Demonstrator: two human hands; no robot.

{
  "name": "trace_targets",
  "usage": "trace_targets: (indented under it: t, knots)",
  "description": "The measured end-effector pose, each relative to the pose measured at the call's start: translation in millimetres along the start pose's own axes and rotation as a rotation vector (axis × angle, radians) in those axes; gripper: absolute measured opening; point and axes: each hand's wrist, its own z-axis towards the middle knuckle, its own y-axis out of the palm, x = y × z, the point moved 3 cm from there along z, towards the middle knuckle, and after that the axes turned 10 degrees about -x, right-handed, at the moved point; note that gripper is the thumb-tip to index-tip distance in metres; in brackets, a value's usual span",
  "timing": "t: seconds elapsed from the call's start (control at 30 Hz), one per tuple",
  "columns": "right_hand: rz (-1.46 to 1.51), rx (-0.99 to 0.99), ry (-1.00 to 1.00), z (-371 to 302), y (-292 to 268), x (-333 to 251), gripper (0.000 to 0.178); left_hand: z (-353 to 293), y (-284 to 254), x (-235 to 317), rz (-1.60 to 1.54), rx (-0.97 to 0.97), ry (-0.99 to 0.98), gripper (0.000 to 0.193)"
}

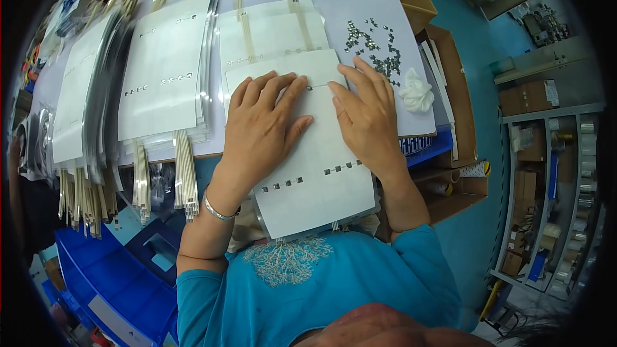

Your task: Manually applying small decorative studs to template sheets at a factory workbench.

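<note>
A white flexible sheet (315, 180) with rows of small dark square contacts lies in front of me, overhanging the table's near edge. My left hand (263, 125) rests flat on its upper left part, fingers spread and pointing away. My right hand (366, 112) lies flat on its upper right part, fingertips near the sheet's far edge. Both palms press on the sheet without gripping anything. A silver bracelet (217, 211) circles my left wrist. Just beyond my right fingers a scatter of small metal pieces (376, 48) lies on the table.
Stacks of similar white sheets (167, 67) with long ribbon tails (186, 180) fill the table's left. More sheets (270, 32) lie behind my hands. A crumpled white cloth (416, 90) sits right, cardboard boxes (450, 90) beyond it, blue bins (116, 276) below left, shelving (553, 186) far right.
</note>
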Motion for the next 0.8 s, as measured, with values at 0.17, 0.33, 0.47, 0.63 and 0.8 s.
trace_targets:
  t: [0.17, 0.33, 0.47, 0.63, 0.8]
  knots:
    - [0.136, 0.05, 0.003, 0.2, 1.1, 2.7, 0.019, 6.9, -6.6, -0.7, 0.03, -0.036, 0.041, 0.057]
    - [0.326, 0.223, 0.271, -31.4, -13.9, 26.1, 0.018, 16.3, -10.3, 8.3, 0.063, -0.071, 0.066, 0.063]
    - [0.219, 0.204, 0.276, -47.5, -17.7, 38.8, 0.018, 23.7, -6.0, 11.3, 0.054, -0.063, 0.07, 0.06]
    - [0.164, 0.172, 0.272, -48.2, -20.8, 41.1, 0.016, 25.0, -1.6, 9.9, 0.118, -0.057, 0.087, 0.056]
    - [0.075, 0.113, 0.226, -44.7, -23.8, 35.4, 0.017, 24.5, -2.6, 14.2, 0.202, -0.045, 0.111, 0.053]
